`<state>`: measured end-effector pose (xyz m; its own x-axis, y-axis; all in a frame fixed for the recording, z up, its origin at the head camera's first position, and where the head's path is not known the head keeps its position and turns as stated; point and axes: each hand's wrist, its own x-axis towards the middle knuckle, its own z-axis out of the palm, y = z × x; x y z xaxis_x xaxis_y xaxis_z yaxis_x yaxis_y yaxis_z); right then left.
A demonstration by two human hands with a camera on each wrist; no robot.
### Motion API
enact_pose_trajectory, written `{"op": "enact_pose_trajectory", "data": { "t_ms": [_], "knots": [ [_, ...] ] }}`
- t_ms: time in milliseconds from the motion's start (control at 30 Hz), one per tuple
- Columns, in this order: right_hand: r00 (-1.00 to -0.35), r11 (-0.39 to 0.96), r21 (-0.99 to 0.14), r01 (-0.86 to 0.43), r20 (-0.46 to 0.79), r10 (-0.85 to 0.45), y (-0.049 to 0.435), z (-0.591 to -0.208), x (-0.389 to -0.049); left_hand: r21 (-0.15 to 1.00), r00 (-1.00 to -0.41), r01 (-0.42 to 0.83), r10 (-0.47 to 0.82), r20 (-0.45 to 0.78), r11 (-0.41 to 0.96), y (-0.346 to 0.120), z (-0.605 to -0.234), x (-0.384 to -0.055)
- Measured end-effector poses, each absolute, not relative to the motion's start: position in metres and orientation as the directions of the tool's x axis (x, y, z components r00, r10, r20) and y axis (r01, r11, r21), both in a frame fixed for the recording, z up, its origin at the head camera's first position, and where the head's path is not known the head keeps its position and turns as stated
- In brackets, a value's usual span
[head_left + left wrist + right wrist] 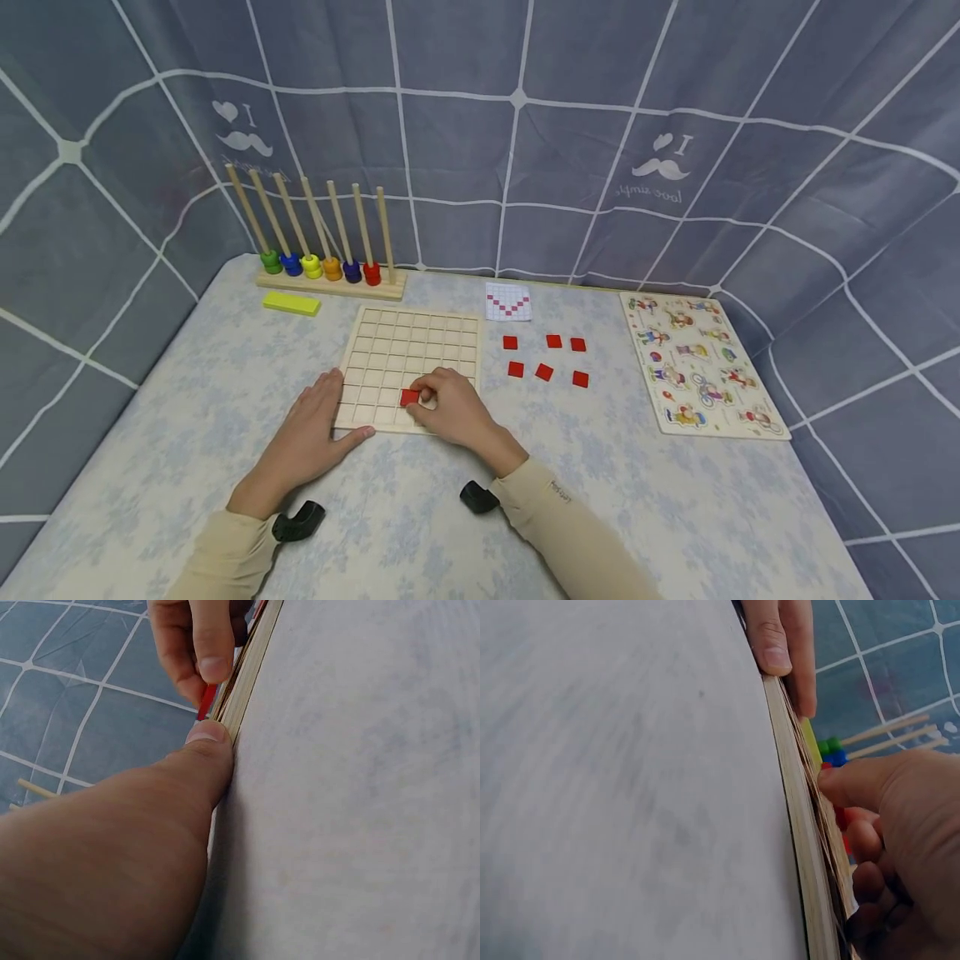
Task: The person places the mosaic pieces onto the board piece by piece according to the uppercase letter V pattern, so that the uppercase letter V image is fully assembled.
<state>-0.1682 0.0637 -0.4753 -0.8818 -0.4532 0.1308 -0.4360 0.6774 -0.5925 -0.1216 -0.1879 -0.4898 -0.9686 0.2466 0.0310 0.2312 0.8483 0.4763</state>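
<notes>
A wooden grid board (412, 340) lies on the table before the person. The right hand (455, 410) pinches a red square tile (408, 398) between thumb and fingers, over the lower part of the grid. In the left wrist view this tile (208, 700) stands tilted on edge at the board's surface. Along the board's left side rests the left hand (309, 435), its fingers straight and its thumb at the near left corner. Right of the board lie several loose red tiles (516, 369). Behind them is a small paper card (508, 302) printed with a V of coloured squares on a grid.
At the back left stands a wooden peg rack (330, 285) with coloured beads on its upright rods. A yellow-green block (291, 303) lies in front of it. To the right is a wooden picture puzzle board (701, 367). Grey gridded cloth (457, 150) hangs around the table.
</notes>
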Motion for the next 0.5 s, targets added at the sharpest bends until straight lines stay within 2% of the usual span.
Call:
{"op": "enact_pose_trajectory", "data": {
  "t_ms": [500],
  "knots": [
    [-0.919,0.707,-0.618,-0.343,0.066,-0.388,0.052,-0.469,-0.169,0.485,-0.969,0.229,0.245,0.032,0.844,-0.187,-0.487,-0.121]
  ]
}}
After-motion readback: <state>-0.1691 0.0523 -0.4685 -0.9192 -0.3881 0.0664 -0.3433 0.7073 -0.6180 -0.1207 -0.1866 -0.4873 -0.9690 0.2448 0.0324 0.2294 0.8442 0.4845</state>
